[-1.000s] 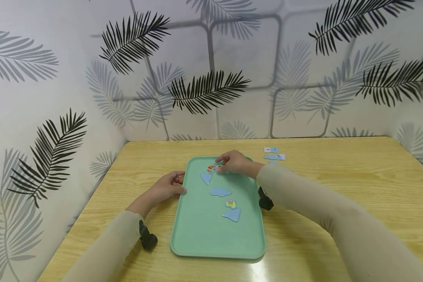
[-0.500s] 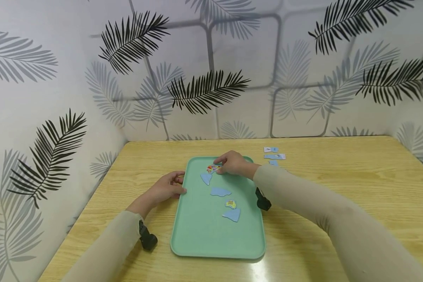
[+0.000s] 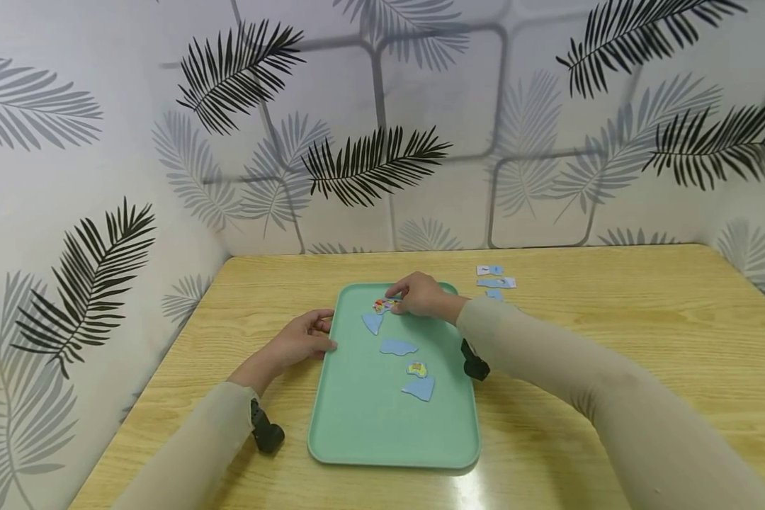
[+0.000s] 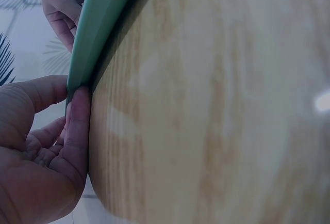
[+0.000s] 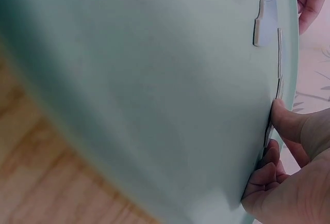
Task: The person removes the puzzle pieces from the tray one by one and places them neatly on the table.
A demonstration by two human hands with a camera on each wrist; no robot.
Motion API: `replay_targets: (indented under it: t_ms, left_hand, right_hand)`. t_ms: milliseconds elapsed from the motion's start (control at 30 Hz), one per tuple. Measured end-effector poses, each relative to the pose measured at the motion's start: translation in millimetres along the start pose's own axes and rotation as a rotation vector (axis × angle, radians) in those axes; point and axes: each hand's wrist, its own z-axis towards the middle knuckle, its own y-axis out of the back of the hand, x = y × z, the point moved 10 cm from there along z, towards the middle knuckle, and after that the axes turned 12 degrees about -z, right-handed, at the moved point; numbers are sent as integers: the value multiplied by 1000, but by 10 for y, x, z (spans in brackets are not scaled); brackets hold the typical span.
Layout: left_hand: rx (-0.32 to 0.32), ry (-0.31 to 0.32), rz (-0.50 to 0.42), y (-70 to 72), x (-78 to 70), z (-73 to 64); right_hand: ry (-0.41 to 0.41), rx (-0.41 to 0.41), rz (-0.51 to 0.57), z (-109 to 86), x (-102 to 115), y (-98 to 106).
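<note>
In the head view, a mint-green tray lies on the wooden table. My left hand grips its left edge; the left wrist view has the thumb and fingers at the rim. At the tray's far end my right hand pinches a flat jigsaw puzzle piece, largely hidden by the hand. A multicoloured puzzle piece shows beside its fingertips. Nearer me lie blue puzzle pieces and a small yellow one. In the right wrist view the right thumb presses against a thin piece's edge.
Beyond the tray's far right corner, several more light-blue and white puzzle pieces lie on the table. A wall with a leaf pattern rises behind the table and on its left.
My right hand has shifted very slightly left with the forearm, then held almost still at the multicoloured piece. My left hand stays on the tray's edge.
</note>
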Motion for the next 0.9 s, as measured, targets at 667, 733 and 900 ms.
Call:
replay_targets:
  t_ms: [667, 733, 900]
  left_hand:
    - [3, -1, 32, -4, 16, 6]
    - [5, -3, 35, -2, 16, 9]
    - [2, -1, 38, 12, 14, 14]
  right_hand:
    - [23, -15, 29, -77, -5, 74]
    - [21, -20, 43, -83, -26, 95]
    - [41, -36, 55, -116, -49, 162]
